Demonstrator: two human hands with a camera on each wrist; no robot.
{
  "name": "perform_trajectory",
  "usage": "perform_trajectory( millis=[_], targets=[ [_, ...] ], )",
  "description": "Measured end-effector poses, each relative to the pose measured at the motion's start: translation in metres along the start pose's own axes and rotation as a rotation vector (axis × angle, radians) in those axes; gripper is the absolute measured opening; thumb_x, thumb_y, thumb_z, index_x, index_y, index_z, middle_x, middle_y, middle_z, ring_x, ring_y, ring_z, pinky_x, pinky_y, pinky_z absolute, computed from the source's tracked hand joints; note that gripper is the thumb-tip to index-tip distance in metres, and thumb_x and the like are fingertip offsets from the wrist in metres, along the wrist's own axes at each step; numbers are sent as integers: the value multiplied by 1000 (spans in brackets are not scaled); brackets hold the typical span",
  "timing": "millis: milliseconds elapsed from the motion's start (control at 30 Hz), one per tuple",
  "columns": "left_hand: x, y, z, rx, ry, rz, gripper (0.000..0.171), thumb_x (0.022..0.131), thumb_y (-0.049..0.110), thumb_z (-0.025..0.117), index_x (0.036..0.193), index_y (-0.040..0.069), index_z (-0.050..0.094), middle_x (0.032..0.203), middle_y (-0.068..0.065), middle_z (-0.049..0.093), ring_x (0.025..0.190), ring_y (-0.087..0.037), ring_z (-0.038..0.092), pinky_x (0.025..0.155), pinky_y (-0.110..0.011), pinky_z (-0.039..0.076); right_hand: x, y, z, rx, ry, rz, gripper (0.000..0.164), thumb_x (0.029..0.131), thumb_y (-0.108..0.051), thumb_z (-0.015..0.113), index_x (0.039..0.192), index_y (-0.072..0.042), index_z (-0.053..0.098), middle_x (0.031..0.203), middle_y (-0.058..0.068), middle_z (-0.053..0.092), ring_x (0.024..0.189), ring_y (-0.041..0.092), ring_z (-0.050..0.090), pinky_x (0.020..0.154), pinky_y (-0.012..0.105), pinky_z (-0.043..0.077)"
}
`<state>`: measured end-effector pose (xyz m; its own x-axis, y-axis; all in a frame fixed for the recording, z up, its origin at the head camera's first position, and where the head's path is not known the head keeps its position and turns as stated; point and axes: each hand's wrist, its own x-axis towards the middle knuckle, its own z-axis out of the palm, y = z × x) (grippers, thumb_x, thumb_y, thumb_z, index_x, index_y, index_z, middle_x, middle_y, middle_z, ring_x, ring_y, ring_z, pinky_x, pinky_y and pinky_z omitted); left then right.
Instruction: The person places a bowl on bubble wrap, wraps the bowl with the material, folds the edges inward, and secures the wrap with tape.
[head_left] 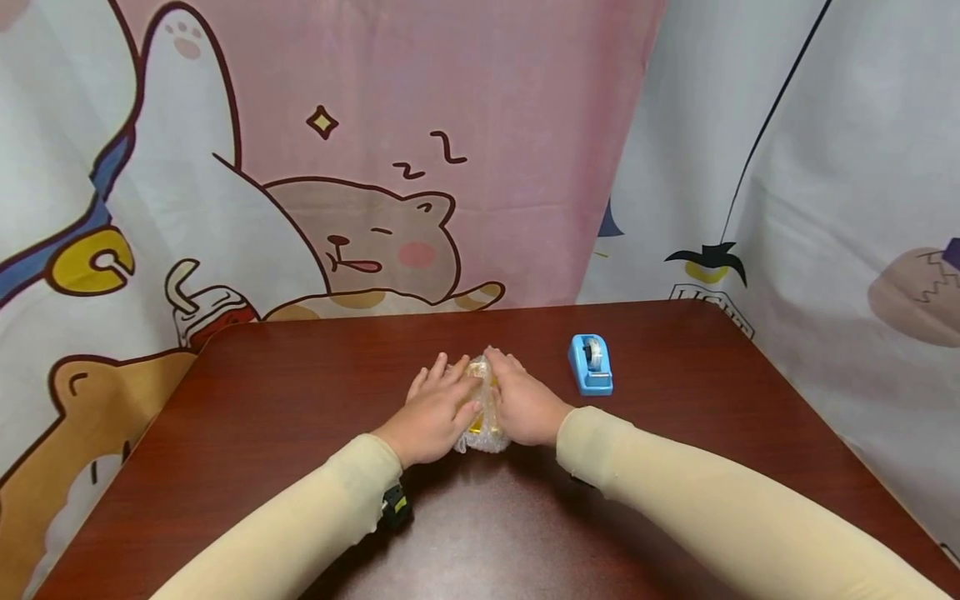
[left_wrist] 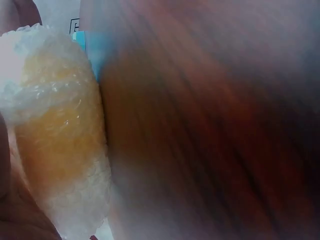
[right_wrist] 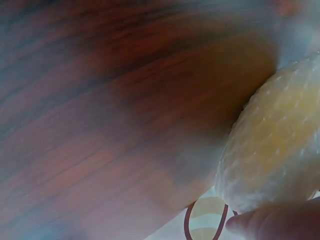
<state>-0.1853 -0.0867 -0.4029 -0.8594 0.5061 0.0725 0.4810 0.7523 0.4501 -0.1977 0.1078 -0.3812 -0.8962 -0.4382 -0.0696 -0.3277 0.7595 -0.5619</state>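
Note:
A yellow or gold item in clear bubble wrap (head_left: 489,427) lies on the table between the two hands; what it is inside cannot be told. From the left side the left hand (head_left: 433,419) rests on it, fingers spread and fairly straight, some reaching over its top. Along the right side lies the right hand (head_left: 527,407), its fingers extended forward against the wrap. In the left wrist view the bubble-wrapped bundle (left_wrist: 60,135) looks rounded, with yellow through the bubbles. The right wrist view has the bundle (right_wrist: 275,135) at its right edge, a fingertip touching below.
A light blue tape dispenser (head_left: 591,367) with a roll of clear tape stands right of the hands, towards the back. The dark reddish-brown table (head_left: 315,367) ends at a cartoon-printed curtain (head_left: 540,125) behind and at the sides.

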Motion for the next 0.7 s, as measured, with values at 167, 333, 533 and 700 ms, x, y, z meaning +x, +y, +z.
perform_trajectory(
  millis=[167, 333, 533, 700],
  targets=[
    [0, 1, 0, 6, -53, -5, 68, 111, 57, 36, 163, 13, 41, 177, -14, 12, 163, -45, -3, 130, -67, 2, -1, 0, -2, 34, -29, -11, 63, 109, -10, 44, 167, 0, 19, 177, 19, 13, 163, 44, 11, 131, 56, 17],
    [0, 3, -3, 17, -110, -20, 86, 102, 72, 42, 167, 18, 30, 178, -10, 2, 163, -42, -12, 130, -65, -3, -1, 1, 0, 51, -18, 15, 64, 108, -6, 45, 167, -4, 22, 177, 15, 14, 164, 40, 11, 131, 55, 16],
    [1, 6, -4, 25, -126, -34, 91, 98, 73, 44, 167, 16, 31, 179, -11, 1, 163, -42, -14, 130, -65, -4, 1, 2, 3, 46, 25, 13, 61, 107, -4, 47, 164, -1, 27, 176, 19, 19, 163, 42, 14, 131, 56, 19],
    [2, 9, -3, 17, -127, -49, 82, 96, 56, 43, 166, 14, 33, 178, -11, 1, 163, -42, -14, 130, -64, -4, 2, 3, 5, 32, 62, 1, 56, 107, -2, 43, 161, 3, 32, 173, 23, 26, 162, 44, 19, 131, 55, 20]
  ],
)
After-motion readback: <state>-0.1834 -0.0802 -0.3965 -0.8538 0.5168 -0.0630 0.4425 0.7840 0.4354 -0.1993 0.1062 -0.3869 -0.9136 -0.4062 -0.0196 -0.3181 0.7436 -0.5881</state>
